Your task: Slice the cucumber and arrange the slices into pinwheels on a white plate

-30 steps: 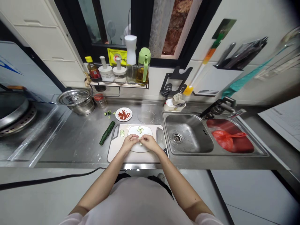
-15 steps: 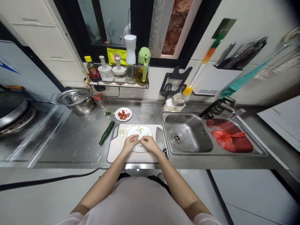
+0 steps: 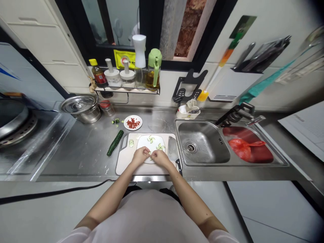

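Observation:
Over the near part of a white plate [image 3: 141, 143], my left hand [image 3: 140, 156] and my right hand [image 3: 160, 158] meet at the fingertips, both pinched closed. A small pale-green cucumber slice [image 3: 150, 153] shows between them, partly hidden by the fingers. Thin cucumber slices lie on the plate in two pinwheel shapes, one at the back [image 3: 151, 139] and one at the right [image 3: 160, 147]. Under the plate is a cutting board [image 3: 124, 165], with a few overlapping cucumber slices [image 3: 131, 143] at its left. A kitchen knife [image 3: 173, 149] rests along the board's right side, its black handle towards me.
Left of the board lies a dark green cucumber [image 3: 115, 143]. Behind are cucumber scraps [image 3: 116, 121] and a small plate of red pieces [image 3: 133, 123]. A sink [image 3: 202, 163] adjoins on the right, holding a red bag [image 3: 240, 150]. A lidded pot [image 3: 86, 111] stands back left.
My left fingers have curled in from a more stretched pose, and both hands sit slightly lower on the plate. The right-hand pinwheel of slices is now uncovered. The view has shifted slightly.

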### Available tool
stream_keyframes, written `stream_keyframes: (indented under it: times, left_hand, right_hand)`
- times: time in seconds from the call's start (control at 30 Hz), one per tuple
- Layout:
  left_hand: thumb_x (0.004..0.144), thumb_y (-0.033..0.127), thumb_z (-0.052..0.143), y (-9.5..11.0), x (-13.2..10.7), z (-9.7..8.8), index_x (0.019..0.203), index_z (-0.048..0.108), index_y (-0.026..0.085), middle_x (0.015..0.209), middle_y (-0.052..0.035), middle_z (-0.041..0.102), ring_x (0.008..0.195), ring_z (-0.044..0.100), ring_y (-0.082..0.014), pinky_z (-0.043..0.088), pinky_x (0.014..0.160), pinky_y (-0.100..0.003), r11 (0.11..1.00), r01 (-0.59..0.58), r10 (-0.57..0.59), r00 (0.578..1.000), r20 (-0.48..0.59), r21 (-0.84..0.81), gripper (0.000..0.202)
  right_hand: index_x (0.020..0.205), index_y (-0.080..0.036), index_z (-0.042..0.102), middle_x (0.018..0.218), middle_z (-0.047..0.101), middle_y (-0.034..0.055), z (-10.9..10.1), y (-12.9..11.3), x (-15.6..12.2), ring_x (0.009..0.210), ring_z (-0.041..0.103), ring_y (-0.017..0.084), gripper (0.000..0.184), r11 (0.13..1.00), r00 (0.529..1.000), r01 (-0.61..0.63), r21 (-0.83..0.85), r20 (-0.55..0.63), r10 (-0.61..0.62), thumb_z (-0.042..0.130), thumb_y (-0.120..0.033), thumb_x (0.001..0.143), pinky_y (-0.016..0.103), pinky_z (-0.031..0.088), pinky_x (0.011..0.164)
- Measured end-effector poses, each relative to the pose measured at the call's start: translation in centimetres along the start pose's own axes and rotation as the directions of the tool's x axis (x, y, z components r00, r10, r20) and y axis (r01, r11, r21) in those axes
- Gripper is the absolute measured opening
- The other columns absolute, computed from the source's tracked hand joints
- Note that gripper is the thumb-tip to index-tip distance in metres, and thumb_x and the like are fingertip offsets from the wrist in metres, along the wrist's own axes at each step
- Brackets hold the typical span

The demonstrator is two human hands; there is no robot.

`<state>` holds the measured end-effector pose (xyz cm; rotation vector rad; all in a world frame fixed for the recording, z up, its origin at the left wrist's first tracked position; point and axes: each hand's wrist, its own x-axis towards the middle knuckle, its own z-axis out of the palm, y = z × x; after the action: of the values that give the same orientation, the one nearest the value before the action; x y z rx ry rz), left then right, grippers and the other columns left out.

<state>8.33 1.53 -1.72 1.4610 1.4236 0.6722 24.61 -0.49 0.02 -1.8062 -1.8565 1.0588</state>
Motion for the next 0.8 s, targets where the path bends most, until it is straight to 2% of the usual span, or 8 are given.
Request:
stream_keyframes:
  times: [0.17,0.3,0.4,0.53,0.8]
  left_hand:
    - [0.067,0.012,0.061,0.8,-0.5,-0.2,0.081,0.068,0.023,0.071,0.0021,0.068,0.065,0.059,-0.0145,0.039,0.067,-0.024,0.954,-0.089,0.085,0.996,0.026,0.286,0.019]
    - [0.073,0.013,0.057,1.1,-0.8,-0.3,0.094,0.069,0.025,0.075,0.0004,0.070,0.076,0.064,-0.0190,0.039,0.076,-0.028,0.901,-0.119,0.097,0.993,0.073,0.418,0.027]
    - [0.076,0.015,0.056,1.4,-1.1,-0.3,0.102,0.069,0.025,0.081,-0.0017,0.072,0.085,0.064,-0.0213,0.039,0.081,-0.031,0.874,-0.124,0.083,0.991,0.105,0.470,0.031]
    - [0.079,0.019,0.056,1.9,-1.3,-0.4,0.103,0.069,0.028,0.089,-0.0011,0.072,0.095,0.062,-0.0214,0.037,0.086,-0.033,0.837,-0.105,0.037,0.990,0.136,0.537,0.029]
    - [0.085,0.033,0.058,1.7,-1.3,-0.4,0.102,0.069,0.029,0.091,-0.0018,0.071,0.097,0.061,-0.0224,0.033,0.087,-0.036,0.826,-0.057,-0.015,0.992,0.123,0.561,0.021]
  right_hand:
    - [0.067,-0.020,0.066,0.069,0.066,0.0046,0.4,-0.6,-0.6,0.064,0.053,0.015,0.016,0.987,1.000,0.014,-0.162,-0.010,-0.016,0.055,-0.021,0.078,0.025,0.026,0.056]
    - [0.076,-0.020,0.066,0.075,0.067,0.0062,0.6,-1.0,-0.8,0.070,0.056,0.017,0.014,0.961,1.000,0.013,-0.275,-0.005,-0.014,0.053,-0.020,0.082,0.026,0.028,0.059]
    - [0.083,-0.020,0.065,0.081,0.068,0.0064,0.7,-1.2,-1.0,0.076,0.059,0.018,0.014,0.943,1.000,0.011,-0.331,0.005,-0.010,0.052,-0.021,0.086,0.026,0.030,0.064]
    - [0.093,-0.019,0.062,0.091,0.068,0.0058,0.8,-1.3,-1.4,0.085,0.059,0.018,0.016,0.920,0.999,0.034,-0.390,0.036,-0.022,0.047,-0.022,0.091,0.026,0.033,0.071]
    - [0.102,-0.020,0.063,0.102,0.066,0.0056,1.0,-0.6,-2.4,0.093,0.055,0.017,0.021,0.893,0.993,0.120,-0.435,0.053,-0.108,0.044,-0.021,0.092,0.027,0.033,0.079]
